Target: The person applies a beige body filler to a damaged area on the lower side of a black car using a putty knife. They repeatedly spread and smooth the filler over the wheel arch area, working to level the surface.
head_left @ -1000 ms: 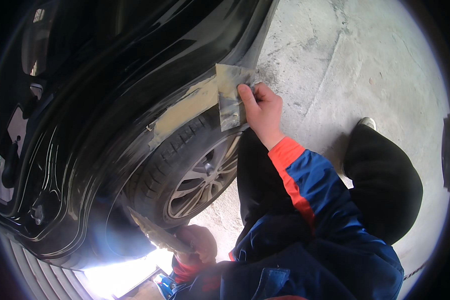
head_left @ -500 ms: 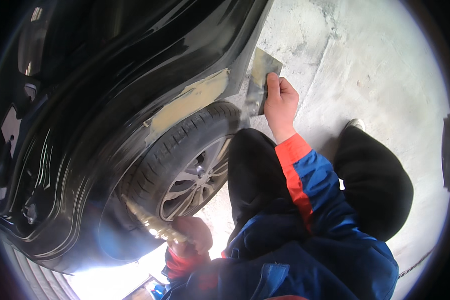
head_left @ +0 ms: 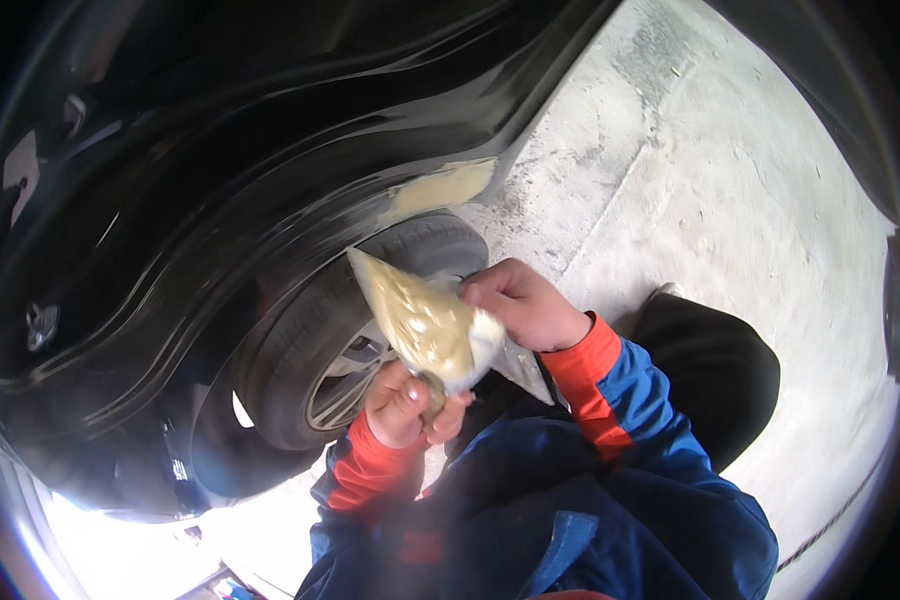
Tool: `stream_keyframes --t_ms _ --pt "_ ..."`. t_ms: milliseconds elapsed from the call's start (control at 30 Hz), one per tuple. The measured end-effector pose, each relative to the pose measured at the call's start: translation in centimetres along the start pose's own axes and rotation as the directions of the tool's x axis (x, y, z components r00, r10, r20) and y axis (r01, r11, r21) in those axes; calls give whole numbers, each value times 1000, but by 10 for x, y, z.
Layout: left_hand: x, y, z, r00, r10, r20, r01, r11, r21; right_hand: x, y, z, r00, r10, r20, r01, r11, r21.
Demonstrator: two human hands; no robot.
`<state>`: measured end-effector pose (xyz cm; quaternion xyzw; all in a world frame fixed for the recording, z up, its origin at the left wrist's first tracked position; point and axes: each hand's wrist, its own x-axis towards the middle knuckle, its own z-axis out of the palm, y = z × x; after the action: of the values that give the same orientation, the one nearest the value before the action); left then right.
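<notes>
My left hand (head_left: 405, 405) grips the base of a flat, roughly triangular putty board (head_left: 415, 315), its face heaped with glossy beige filler. My right hand (head_left: 525, 305) is closed on a thin flat spreader (head_left: 525, 372) and meets the right edge of the board. Part of the spreader is hidden behind my hand and the board. Beyond them, a beige filler patch (head_left: 445, 188) covers the black car body panel (head_left: 300, 190) above the wheel arch.
The car's tyre (head_left: 290, 365) and spoked wheel (head_left: 355, 365) lie close to my left hand. Pale concrete floor (head_left: 730, 200) extends to the right. My bent knee (head_left: 715, 365) in black trousers is below my right hand. A dark cord (head_left: 835, 520) lies at lower right.
My right hand has drawn back from the panel with the spreader, down toward my left hand. My left hand has raised the board in front of the wheel, and the two now meet.
</notes>
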<state>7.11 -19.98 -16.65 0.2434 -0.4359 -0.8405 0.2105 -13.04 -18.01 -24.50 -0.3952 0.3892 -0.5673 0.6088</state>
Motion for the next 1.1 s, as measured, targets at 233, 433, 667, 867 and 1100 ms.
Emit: stream_keyframes --t_ms 233,433,667,867,1100 --pt "0 3 22 962 239 -133 -199 945 261 -36 -32 -6 635 -269 -724 489 866 107" --pt "6 -13 26 951 257 -173 -221 954 200 -89 -106 -8 609 -785 112 404 185 -896" --pt "1 -17 33 980 184 -69 -174 976 132 -89 -117 15 589 -661 465 393 -269 -880" --pt "-4 -20 30 970 147 -191 -103 969 225 -85 -110 24 751 -518 409 370 -183 -911" --pt "-32 3 9 854 442 -273 -381 890 250 -89 -80 -24 573 -747 -335 64 449 -891"
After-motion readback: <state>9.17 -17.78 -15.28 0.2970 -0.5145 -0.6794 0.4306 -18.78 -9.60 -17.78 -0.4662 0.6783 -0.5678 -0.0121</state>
